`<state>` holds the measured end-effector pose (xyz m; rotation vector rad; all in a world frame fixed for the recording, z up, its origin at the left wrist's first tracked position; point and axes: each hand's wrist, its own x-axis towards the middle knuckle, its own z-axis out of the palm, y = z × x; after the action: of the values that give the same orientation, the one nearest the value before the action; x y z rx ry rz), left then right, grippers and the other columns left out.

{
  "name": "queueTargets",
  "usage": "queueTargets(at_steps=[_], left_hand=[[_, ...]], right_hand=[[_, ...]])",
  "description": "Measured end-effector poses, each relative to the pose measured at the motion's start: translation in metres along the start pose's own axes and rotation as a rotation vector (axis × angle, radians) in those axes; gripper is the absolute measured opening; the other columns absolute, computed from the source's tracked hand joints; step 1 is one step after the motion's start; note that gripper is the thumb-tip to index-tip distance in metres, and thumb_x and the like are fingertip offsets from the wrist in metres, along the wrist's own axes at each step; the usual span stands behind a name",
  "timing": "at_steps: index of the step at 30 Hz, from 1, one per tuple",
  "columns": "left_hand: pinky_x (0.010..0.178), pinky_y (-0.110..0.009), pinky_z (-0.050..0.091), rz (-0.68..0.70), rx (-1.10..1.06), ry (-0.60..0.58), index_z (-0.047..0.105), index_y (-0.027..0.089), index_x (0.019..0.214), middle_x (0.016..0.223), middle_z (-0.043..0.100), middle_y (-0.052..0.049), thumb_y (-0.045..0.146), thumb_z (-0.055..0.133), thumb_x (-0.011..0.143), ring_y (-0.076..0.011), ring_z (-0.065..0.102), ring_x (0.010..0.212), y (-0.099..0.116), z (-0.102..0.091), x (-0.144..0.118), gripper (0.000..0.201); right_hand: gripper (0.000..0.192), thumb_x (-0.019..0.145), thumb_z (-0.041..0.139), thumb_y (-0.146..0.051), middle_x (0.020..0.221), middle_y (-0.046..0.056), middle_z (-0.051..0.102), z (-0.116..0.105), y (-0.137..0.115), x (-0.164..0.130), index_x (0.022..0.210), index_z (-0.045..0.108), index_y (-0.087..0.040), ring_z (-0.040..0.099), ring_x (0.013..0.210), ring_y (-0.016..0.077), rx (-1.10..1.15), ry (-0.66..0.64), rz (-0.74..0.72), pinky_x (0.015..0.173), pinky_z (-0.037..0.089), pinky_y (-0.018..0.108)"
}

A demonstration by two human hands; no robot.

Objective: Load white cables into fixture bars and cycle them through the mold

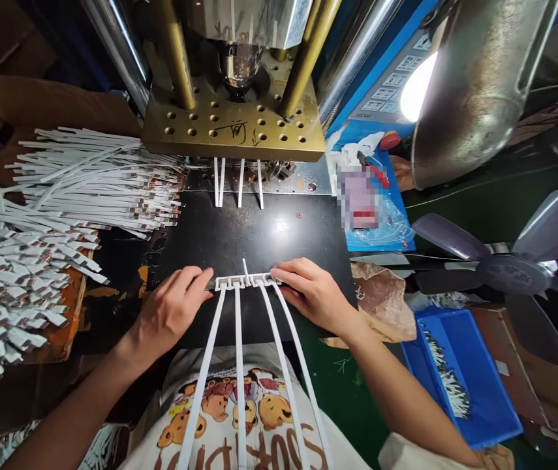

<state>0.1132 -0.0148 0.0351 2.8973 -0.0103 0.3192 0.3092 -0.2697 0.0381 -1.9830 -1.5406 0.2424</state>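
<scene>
Pinching moulded cable set, left hand fingers, right hand fingers, black plate

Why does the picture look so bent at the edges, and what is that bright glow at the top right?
Head view: wide lens bows the edges; the lamp burns out white and throws a glare spot on the black plate; the fan is motion-blurred; one patch is pixelated; both hands stay sharp.

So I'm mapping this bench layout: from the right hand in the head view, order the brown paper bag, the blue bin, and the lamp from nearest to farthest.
From the right hand:
1. Brown paper bag, just to its right, at the black plate's edge.
2. Blue bin, farther right and lower, holding small white parts.
3. Lamp, up at the top right, beside the press.
</scene>
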Motion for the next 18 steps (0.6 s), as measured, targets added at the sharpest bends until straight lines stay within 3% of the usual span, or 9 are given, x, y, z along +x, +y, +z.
queueTargets(at_steps=[2,5,7,10,12,15,18], left_hand=[[0.073,-0.024,0.053,0.003,-0.072,-0.052,0.059,0.015,0.117,0.091,0.056,-0.003,0.014,0.045,0.101,-0.0146,0.063,0.08,-0.001,0.006,0.011,0.021],[0.073,-0.023,0.053,0.018,-0.122,-0.1,0.06,0.016,0.108,0.087,0.051,-0.002,0.009,0.043,0.1,-0.014,0.061,0.08,-0.005,0.007,0.015,0.02],[0.074,-0.025,0.052,0.033,-0.108,-0.1,0.06,0.016,0.105,0.087,0.051,-0.002,0.008,0.042,0.099,-0.0154,0.06,0.081,-0.007,0.006,0.016,0.02],[0.072,-0.027,0.052,0.043,-0.068,-0.101,0.059,0.016,0.102,0.088,0.052,-0.002,0.01,0.042,0.1,-0.0168,0.061,0.08,-0.006,0.003,0.017,0.018],[0.071,-0.028,0.051,0.044,-0.056,-0.101,0.059,0.016,0.103,0.088,0.052,-0.003,0.013,0.043,0.1,-0.0167,0.061,0.08,-0.006,0.002,0.017,0.016],[0.072,-0.028,0.05,0.06,-0.074,-0.062,0.06,0.018,0.105,0.087,0.053,-0.002,0.017,0.045,0.101,-0.0162,0.062,0.078,-0.007,0.003,0.015,0.016],[0.067,-0.032,0.049,0.015,-0.147,0.027,0.064,0.027,0.109,0.084,0.054,-0.001,0.028,0.048,0.101,-0.018,0.06,0.072,-0.012,0.01,0.009,0.017]], right_hand=[[0.022,0.102,0.052,-0.022,0.102,0.009,0.073,-0.006,0.012,0.022,0.111,0.071,-0.019,0.067,0.088,0.0197,0.089,-0.131,-0.045,0.078,0.054,0.033],[0.017,0.096,0.058,-0.015,0.091,0.005,0.074,-0.009,0.025,0.06,0.096,0.075,-0.018,0.068,0.078,0.0158,0.225,-0.32,-0.076,0.074,0.051,0.026],[0.02,0.092,0.056,-0.009,0.08,0.001,0.072,0.001,0.027,0.092,0.089,0.074,-0.017,0.067,0.07,0.0133,0.295,-0.34,-0.046,0.069,0.049,0.023],[0.026,0.087,0.047,-0.002,0.072,-0.002,0.067,0.023,0.028,0.136,0.087,0.07,-0.014,0.063,0.061,0.0107,0.349,-0.099,0.156,0.066,0.047,0.02],[0.025,0.085,0.044,-0.002,0.073,-0.001,0.066,0.027,0.036,0.145,0.087,0.067,-0.013,0.065,0.063,0.0112,0.375,0.117,0.298,0.067,0.048,0.02],[0.018,0.087,0.05,-0.016,0.081,0.002,0.067,0.011,0.061,0.098,0.091,0.067,-0.014,0.069,0.069,0.0141,0.46,0.34,0.442,0.067,0.053,0.023],[0.029,0.088,0.05,-0.029,0.09,0.006,0.07,-0.02,0.081,0.0,0.104,0.067,-0.013,0.07,0.073,0.017,0.256,0.578,0.741,0.066,0.056,0.026]])
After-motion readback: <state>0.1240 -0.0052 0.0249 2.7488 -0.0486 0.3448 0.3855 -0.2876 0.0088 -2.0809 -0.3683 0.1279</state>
